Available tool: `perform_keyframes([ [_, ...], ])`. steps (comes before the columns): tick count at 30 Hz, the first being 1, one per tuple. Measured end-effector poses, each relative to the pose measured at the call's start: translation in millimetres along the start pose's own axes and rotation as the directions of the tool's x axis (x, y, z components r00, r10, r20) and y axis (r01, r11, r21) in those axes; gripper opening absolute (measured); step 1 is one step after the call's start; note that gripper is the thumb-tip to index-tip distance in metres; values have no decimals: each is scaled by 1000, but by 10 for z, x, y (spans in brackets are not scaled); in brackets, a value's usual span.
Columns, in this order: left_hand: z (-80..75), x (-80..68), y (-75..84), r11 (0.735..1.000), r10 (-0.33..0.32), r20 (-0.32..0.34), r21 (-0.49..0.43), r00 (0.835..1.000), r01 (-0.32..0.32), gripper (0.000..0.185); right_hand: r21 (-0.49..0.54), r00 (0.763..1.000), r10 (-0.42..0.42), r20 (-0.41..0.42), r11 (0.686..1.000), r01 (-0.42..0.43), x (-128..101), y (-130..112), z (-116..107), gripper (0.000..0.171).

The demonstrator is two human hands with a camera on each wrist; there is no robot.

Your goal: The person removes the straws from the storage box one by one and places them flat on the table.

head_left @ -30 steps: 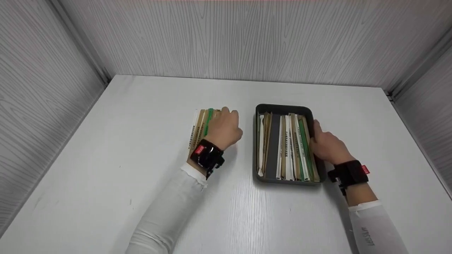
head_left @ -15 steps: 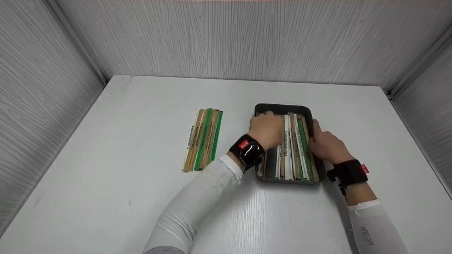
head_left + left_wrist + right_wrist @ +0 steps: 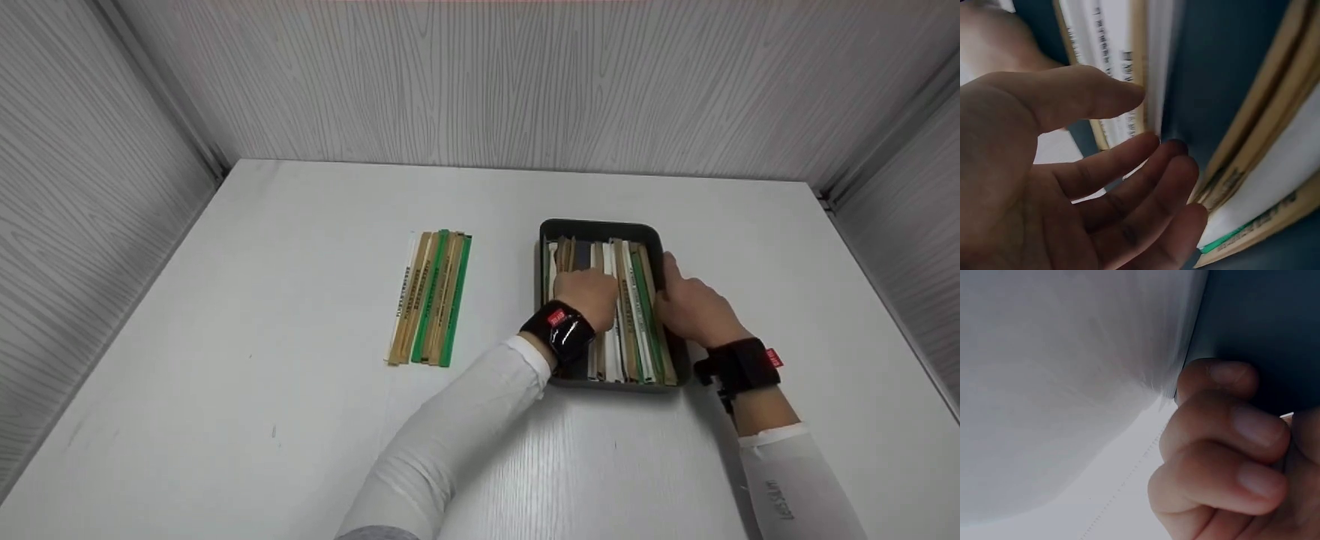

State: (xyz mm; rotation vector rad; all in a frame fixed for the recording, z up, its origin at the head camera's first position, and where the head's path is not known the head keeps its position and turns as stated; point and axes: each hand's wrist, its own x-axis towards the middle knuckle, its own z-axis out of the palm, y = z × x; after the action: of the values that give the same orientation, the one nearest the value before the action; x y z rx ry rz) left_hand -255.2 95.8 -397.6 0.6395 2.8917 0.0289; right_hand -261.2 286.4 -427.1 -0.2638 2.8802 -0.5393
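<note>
A dark grey rectangular box [image 3: 600,227] holds several slim paper-wrapped sticks [image 3: 637,315] in white, brown and green, with printed lettering. My left hand [image 3: 589,296] is down inside it, over the gap between the left and right bundles. In the left wrist view the thumb stands apart from the loosely bent fingers [image 3: 1176,180], with nothing between them. The thumb tip is close beside a white stick [image 3: 1157,67]. My right hand [image 3: 697,311] grips the box's right side. Its fingers [image 3: 1219,478] are curled against the dark wall.
Left of the box, a row of wrapped sticks [image 3: 431,300] lies side by side on the white table [image 3: 262,300]. Grey wood-grain panels [image 3: 480,82] rise at the back and sides.
My left hand has moved right from the row of sticks into the box, then slightly nearer the front. The row now lies uncovered. My right hand stays at the box's side.
</note>
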Motion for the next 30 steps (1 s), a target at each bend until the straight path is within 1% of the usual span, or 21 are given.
perform_keyframes([
  [2, 19, 13, 11, 1000, -18, -2, 10, 1000, 18, 28, 1, 1000, 7, 3, 1000, -7, 4, 1, -2, 72],
  [7, 44, 28, 27, 999, -41, -2, 21, 999, 41, 12, 6, 1000, 14, 10, 1000, -14, 5, -6, -1, 72],
  [10, 58, 38, 11, 999, -47, -3, 17, 999, 47, 9, 0, 1000, 10, 9, 1000, -10, 2, -12, 0, 72],
  [12, 65, 50, -6, 999, -49, -4, 8, 999, 49, 10, -4, 1000, 8, 7, 1000, -8, 0, -18, -1, 72],
  [18, 78, 60, -25, 999, -43, 8, -30, 999, 44, 21, -5, 1000, -11, -4, 1000, 11, -17, -31, -10, 71],
  [23, 102, 56, -22, 997, -40, -24, -69, 999, 38, 20, -4, 1000, -3, 1, 1000, 3, -16, -22, -9, 71],
  [27, 106, 42, -18, 994, -49, -42, -100, 998, 45, 18, -7, 1000, -6, -2, 1000, 6, -14, -24, -12, 71],
  [30, 86, 19, -13, 993, -56, -74, -109, 996, 48, 19, -11, 1000, -9, -6, 1000, 9, -11, -15, -13, 71],
])
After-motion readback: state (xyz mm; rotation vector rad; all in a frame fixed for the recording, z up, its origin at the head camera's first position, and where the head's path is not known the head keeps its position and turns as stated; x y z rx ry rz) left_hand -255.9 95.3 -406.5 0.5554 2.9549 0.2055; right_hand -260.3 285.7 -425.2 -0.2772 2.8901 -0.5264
